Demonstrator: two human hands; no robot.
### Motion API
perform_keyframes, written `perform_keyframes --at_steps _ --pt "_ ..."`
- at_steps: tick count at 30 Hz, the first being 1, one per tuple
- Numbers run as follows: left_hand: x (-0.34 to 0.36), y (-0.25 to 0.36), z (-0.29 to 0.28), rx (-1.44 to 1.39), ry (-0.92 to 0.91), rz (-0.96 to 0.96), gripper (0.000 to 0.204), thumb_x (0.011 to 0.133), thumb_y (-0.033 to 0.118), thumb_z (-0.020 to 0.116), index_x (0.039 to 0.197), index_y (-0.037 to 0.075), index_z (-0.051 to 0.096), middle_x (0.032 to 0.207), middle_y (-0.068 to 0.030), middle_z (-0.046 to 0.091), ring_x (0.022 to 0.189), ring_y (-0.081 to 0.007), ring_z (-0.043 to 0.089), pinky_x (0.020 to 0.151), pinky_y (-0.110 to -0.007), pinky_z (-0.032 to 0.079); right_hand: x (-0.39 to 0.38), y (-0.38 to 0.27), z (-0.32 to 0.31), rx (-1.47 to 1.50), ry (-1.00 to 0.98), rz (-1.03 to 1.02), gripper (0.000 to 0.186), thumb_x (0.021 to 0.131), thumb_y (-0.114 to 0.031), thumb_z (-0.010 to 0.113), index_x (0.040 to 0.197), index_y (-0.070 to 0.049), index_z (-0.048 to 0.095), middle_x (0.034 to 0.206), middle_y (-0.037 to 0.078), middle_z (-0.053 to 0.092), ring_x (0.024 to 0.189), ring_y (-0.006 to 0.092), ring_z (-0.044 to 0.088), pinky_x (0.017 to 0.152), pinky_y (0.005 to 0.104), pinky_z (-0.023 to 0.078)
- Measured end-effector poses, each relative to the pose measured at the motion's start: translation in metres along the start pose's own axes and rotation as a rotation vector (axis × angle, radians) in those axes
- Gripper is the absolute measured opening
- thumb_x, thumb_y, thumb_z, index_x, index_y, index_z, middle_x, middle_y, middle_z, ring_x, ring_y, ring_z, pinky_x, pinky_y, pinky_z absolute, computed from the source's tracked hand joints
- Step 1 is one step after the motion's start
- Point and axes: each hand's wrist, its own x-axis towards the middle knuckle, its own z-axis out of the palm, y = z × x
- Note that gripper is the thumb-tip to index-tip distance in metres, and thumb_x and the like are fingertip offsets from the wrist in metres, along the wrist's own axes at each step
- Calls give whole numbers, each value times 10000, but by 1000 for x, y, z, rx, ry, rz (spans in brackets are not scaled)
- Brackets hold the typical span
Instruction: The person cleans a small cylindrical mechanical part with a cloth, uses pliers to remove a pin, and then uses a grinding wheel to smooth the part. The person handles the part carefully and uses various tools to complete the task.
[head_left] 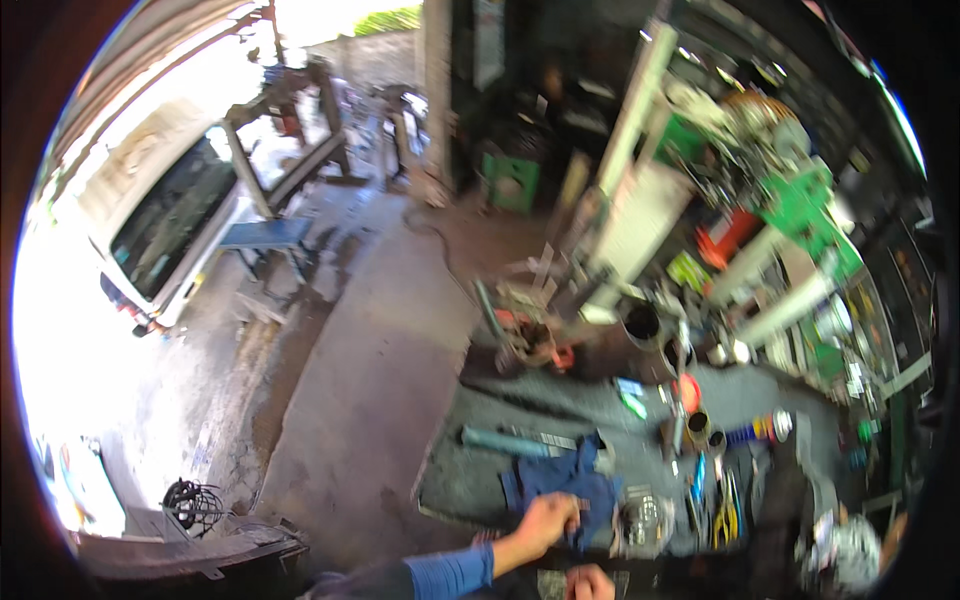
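Over a crumpled dark blue cloth (590,490) on the workbench, my left hand (545,524) is closed with its fingers curled in. What it pinches, if anything, is too small and blurred to name. My right hand (590,583) shows only in part at the lower edge, its fingers bent together; whatever lies inside them is hidden. Beside the cloth sits a clear, shiny container (640,522). A blue-green tube (503,441) lies just beyond the cloth. Pliers with yellow handles (727,518) rest to the right.
A bench vise (530,340) stands at the bench's far left corner. A blue spray can (758,429) and open metal cylinders (641,322) are on the bench. A cluttered green-and-white rack (800,215) rises at right. A blue stool (265,235) and a white vehicle (165,225) are at left.
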Motion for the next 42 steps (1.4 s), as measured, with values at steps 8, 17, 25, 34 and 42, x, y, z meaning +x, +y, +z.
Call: perform_keyframes --at_steps 8,17,25,34,42 --pt "-52 150 -29 43 -230 172 248 1083 217 590 1049 -15 672 919 -60 700 847 -134 648 819 -301 539 -14 -14 77 534 175 -211 268 1080 -11 508 1326 63 583 1189 171 722 909 195 726 795 326 616" --pt "-186 206 -93 349 -351 296 172 1009 159 679 1062 -3 665 944 -35 707 868 -82 629 762 -268 521 -99 72 199 787 264 -86 185 992 2 481 1031 11 662 857 100 679 690 158 665 605 293 557" --pt "-218 311 -171 770 -467 1085 195 792 -9 712 983 3 677 984 -142 717 883 -250 705 805 -339 575 -120 -67 312 1032 280 -319 137 951 -42 540 1015 28 639 766 38 531 628 137 511 597 316 468" --pt "-156 432 -383 771 -227 1040 271 807 35 792 1053 36 680 1034 -129 711 918 -280 718 802 -363 590 -17 -242 466 430 139 -599 311 909 -39 780 1202 4 684 965 -22 530 807 63 453 713 203 396" --pt "-69 576 -551 790 -114 755 282 901 33 744 1170 -6 672 1082 -123 715 969 -235 708 850 -356 579 144 -365 626 282 -17 -667 136 960 -18 754 1083 20 713 894 1 605 766 77 557 659 223 423"
